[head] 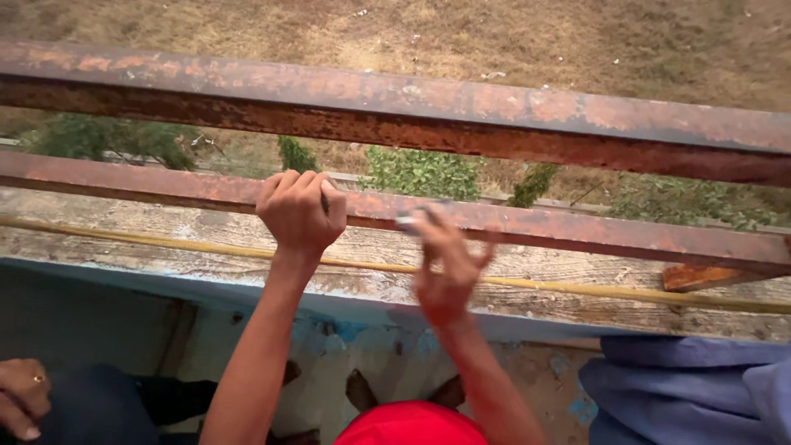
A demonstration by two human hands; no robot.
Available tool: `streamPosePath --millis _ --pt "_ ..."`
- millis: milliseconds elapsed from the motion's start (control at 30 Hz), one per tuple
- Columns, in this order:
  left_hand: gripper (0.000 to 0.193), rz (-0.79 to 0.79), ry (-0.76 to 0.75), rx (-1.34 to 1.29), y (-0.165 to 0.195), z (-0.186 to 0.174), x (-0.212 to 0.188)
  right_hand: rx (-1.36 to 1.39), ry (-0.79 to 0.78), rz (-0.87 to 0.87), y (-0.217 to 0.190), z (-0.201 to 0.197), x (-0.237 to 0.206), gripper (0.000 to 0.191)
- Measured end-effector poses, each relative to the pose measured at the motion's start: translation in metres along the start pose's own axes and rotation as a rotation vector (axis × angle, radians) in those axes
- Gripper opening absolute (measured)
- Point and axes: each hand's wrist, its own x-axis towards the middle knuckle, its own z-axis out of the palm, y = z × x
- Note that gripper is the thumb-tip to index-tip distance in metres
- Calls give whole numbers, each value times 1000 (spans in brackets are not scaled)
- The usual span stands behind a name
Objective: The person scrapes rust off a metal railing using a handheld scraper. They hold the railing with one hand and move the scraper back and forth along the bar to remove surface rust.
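The left hand was closed in a fist around the lower rail of a rusted steel railing, near that rail's left half; its grip was pressed together on the bar, knuckles uppermost. A thin dark item showed beside its index finger, too small to identify.

The right hand was blurred, just right of the left hand and in front of the same rail. Its fingers were partly curled about a small pale object at the fingertips, which lay against the rail's lower edge. The object could not be identified, and whether that grip was pinching it or merely touching it could not be told.

The upper rail ran across the full width above, heavily corroded with flaking paint. Below the lower rail lay a weathered concrete ledge, with a yellow hose or cable running along it from left edge to right edge. A rusted bracket sat on the ledge toward the right end.

A red cap occupied the bottom centre. Blue cloth filled the bottom right corner. Another person's hand, wearing a ring, rested at the bottom left corner. Dry grass and green shrubs lay far below beyond the railing.
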Motion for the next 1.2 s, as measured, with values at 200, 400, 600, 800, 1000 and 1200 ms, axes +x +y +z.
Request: streamPosePath --millis 200,400,600,800,1000,1200 --pt "18 20 -52 2 -1 -5 4 13 -95 -112 0 13 -14 19" --pt "18 -4 -35 -11 -3 0 4 -140 -13 -28 28 -39 2 19" --pt "20 7 -65 -7 -6 0 2 8 -121 -83 6 7 11 22" --pt "20 24 -58 4 -6 -2 5 -69 -88 -43 13 -20 12 24" --pt "21 -6 -49 11 -5 0 4 -77 -80 -32 7 -15 7 23" --pt "21 16 -77 14 -7 -2 3 17 -141 -109 11 13 15 21"
